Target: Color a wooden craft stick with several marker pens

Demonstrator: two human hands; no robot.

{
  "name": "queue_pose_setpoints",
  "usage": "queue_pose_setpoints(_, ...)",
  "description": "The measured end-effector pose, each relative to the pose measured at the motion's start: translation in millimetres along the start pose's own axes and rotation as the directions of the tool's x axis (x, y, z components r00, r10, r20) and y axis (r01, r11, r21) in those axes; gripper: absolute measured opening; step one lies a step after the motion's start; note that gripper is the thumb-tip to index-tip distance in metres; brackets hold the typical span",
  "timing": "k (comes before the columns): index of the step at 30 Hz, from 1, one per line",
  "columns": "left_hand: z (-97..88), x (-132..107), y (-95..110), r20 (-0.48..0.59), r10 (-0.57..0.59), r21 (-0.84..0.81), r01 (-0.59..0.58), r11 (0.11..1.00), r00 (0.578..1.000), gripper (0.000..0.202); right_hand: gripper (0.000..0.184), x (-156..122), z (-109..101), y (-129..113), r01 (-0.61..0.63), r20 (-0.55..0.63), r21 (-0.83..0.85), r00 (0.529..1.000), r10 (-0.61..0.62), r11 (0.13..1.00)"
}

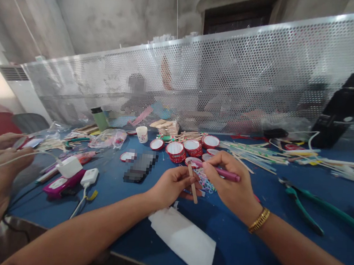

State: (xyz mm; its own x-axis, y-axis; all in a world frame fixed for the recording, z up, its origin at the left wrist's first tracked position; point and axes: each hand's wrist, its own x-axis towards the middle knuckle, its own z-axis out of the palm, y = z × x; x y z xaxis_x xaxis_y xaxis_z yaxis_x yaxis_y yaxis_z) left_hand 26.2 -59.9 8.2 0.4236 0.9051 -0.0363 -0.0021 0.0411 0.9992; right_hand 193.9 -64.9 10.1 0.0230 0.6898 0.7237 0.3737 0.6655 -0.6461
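My left hand (169, 186) pinches a flat wooden craft stick (194, 191) upright in front of me. My right hand (234, 191), with a gold bracelet at its wrist, grips a purple pen (230, 174). The pen's tip end is close to the top of the stick; whether they touch I cannot tell. Just behind both hands lies a tangle of thin coloured strings (207, 182). Round red-sided pieces with white tops (176, 150) stand in stacks farther back. Below my left hand is a white folded paper or bag (186, 243).
Teal-handled pliers (299, 204) lie at right. A phone (141, 167), a paper cup (141, 134) and a purple power strip (64, 183) with chargers are left. Many thin sticks (253, 153) lie by the perforated metal screen (233, 79). A co-worker's hands (7, 152) work at far left.
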Motion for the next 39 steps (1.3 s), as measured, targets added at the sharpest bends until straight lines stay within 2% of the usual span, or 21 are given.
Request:
queue_pose_setpoints(4, 0.3, 0.6, -0.2, 0.013, 0.002, -0.002, -0.002, 1.000, 1.000, 0.048, 0.016, 0.1, 0.1, -0.3, -0.019, 0.050, 0.038, 0.999, 0.017, 0.999)
queue_pose_setpoints(9, 0.3, 0.5, -1.2, 0.007, 0.000, 0.005, 0.000, 1.000, 1.000, 0.049, 0.017, 0.4, -0.5, -1.5, 0.009, -0.016, 0.007, 1.000, -0.009, 1.000)
queue_pose_setpoints(14, -0.2, 0.0, -1.8, 0.010, 0.008, 0.016, -0.008, 1.000, 1.000, 0.046, 0.016, 0.2, -0.2, -0.9, -0.014, 0.046, 0.033, 0.999, 0.012, 0.999)
queue_pose_setpoints(18, -0.5, 0.6, -3.0, 0.006, 0.002, -0.007, -0.002, 1.000, 1.000, 0.044, 0.016, 1.4, -1.1, -0.9, 0.026, -0.033, -0.016, 0.999, -0.026, 1.000)
queue_pose_setpoints(23, -0.1, 0.5, -2.2, 0.009, 0.004, 0.009, -0.004, 1.000, 1.000, 0.043, 0.016, 1.5, -0.7, -1.7, -0.001, 0.031, 0.010, 1.000, 0.000, 1.000)
queue_pose_setpoints(27, 0.1, 0.4, -1.4, 0.001, 0.002, 0.001, -0.002, 1.000, 1.000, 0.041, 0.017, 1.6, -1.0, -2.1, 0.013, -0.031, -0.011, 0.999, -0.014, 1.000)
queue_pose_setpoints(32, 0.0, 0.6, -0.8, 0.010, 0.011, 0.010, -0.011, 1.000, 1.000, 0.044, 0.017, 1.5, -0.9, -0.9, 0.000, 0.034, 0.019, 0.999, -0.001, 1.000)
queue_pose_setpoints(36, 0.1, 0.7, -0.5, 0.001, 0.005, -0.007, -0.005, 1.000, 1.000, 0.047, 0.017, 2.1, -1.9, -0.7, 0.012, -0.038, -0.013, 0.999, -0.013, 1.000)
queue_pose_setpoints(39, 0.3, 0.6, 0.0, 0.002, 0.001, -0.015, -0.001, 1.000, 1.000, 0.045, 0.018, 2.0, -2.1, -1.4, 0.014, -0.004, -0.007, 1.000, -0.014, 1.000)
